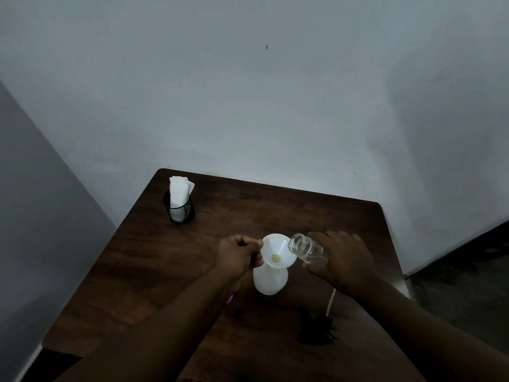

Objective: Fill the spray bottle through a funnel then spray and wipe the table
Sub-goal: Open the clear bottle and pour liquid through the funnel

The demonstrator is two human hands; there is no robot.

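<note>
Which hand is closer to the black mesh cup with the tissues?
Left. The left hand grips the funnel rim, right of the mesh cup and nearer the person. The right hand, holding the glass jar, is farther right, past the funnel.

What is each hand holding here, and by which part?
Left hand pinches the funnel at its rim; right hand grips the jar round its lower body.

A black mesh cup (181,212) stands far back on the left. A grey wall (275,92) rises behind it.
</note>
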